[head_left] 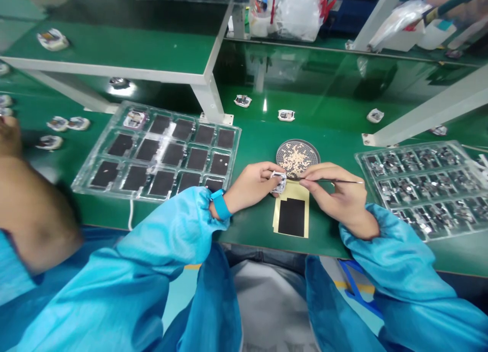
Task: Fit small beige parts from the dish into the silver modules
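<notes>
Between the fingers and thumb of my left hand (253,187) is a small white device housing (279,182) with parts inside. My right hand (337,192) pinches thin metal tweezers (339,181), their tip reaching left to the housing's right side. Just beyond both hands lies a round dark dish (279,154) of small tan pieces (299,158). Partly below the hands is a yellow backing sheet (275,222) bearing a black sheet (292,217). Whether the tweezers' tip holds anything is too small to tell.
A clear tray (236,138) with dark-lined compartments stands left, one holding a housing (134,119). To the right, another tray (360,159) carries many metallic parts. White housings (286,115) lie behind, near shelf legs (211,100). At far left is a co-worker's arm (34,210).
</notes>
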Demonstrator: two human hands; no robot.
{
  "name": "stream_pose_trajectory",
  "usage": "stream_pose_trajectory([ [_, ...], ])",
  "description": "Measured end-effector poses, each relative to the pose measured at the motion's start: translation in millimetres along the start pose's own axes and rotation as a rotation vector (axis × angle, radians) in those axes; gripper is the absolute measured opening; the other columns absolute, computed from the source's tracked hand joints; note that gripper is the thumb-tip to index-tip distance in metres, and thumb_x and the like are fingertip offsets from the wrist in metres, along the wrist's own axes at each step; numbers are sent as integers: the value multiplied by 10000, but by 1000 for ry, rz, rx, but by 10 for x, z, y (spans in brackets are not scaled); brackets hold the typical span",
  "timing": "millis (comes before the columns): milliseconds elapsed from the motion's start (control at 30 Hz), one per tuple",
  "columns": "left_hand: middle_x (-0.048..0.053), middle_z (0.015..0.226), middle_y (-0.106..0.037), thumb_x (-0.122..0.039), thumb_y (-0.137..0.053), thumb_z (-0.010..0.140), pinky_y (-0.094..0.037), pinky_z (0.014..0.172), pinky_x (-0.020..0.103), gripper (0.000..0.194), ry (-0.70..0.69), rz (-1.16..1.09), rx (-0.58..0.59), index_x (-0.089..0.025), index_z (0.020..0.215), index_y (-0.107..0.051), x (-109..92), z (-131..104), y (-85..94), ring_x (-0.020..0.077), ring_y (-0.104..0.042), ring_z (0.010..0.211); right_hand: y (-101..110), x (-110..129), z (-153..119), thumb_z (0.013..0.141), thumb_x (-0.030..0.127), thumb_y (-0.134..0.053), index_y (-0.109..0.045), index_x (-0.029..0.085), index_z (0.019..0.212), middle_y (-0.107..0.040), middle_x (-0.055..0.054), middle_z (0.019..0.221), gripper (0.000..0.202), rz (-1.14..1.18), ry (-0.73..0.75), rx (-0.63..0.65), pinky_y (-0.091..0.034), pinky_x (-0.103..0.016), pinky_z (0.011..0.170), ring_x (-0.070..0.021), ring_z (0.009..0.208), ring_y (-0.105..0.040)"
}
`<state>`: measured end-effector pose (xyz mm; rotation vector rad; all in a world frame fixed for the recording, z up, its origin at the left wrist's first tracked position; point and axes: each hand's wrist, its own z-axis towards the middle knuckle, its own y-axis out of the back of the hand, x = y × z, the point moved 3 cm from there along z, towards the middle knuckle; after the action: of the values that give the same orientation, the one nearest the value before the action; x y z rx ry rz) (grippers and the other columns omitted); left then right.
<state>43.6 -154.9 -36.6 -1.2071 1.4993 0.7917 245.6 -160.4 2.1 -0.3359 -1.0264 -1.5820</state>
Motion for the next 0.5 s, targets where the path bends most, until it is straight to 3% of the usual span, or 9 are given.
stream_pose_trajectory([
  [367, 64, 819, -758, -159, -676, 892, -590, 612, 242, 186, -19, 39, 7, -108, 1070, -688, 12, -1, 6, 145, -738, 638, -29, -6, -7, 846, 170, -780, -707, 281, 982, -777, -56, 954, 190, -39, -37, 50, -642, -443, 826, -243, 919, -746],
  [500, 62, 826, -758, -157, -670, 892, -592, 606, 238, 194, -12, 39, 0, -106, 1078, -685, -2, -6, 3, 141, -735, 637, -12, 0, -5, 834, 169, -790, -702, 280, 991, -768, -58, 946, 211, -20, -37, 7, -640, -446, 816, -249, 911, -741],
])
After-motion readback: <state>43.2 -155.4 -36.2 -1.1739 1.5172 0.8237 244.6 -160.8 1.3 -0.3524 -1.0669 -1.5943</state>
